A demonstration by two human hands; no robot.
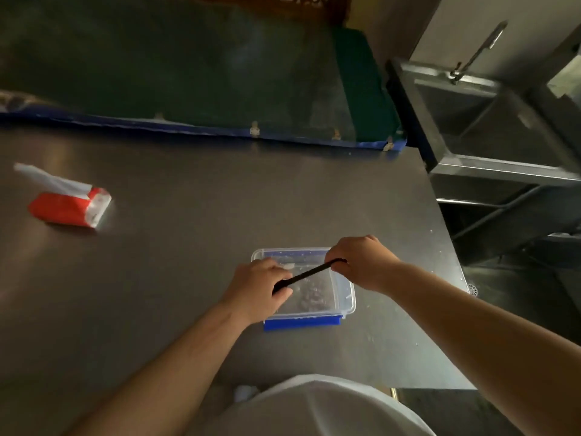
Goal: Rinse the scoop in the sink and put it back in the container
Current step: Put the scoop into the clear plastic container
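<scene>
Scoop is over the container near the bench's right edge; your left hand and right hand each pinch one end. Drips may fall when you carry it to the sink.

Dim, soft picture; faint glare on the steel table; edges bend.
</scene>
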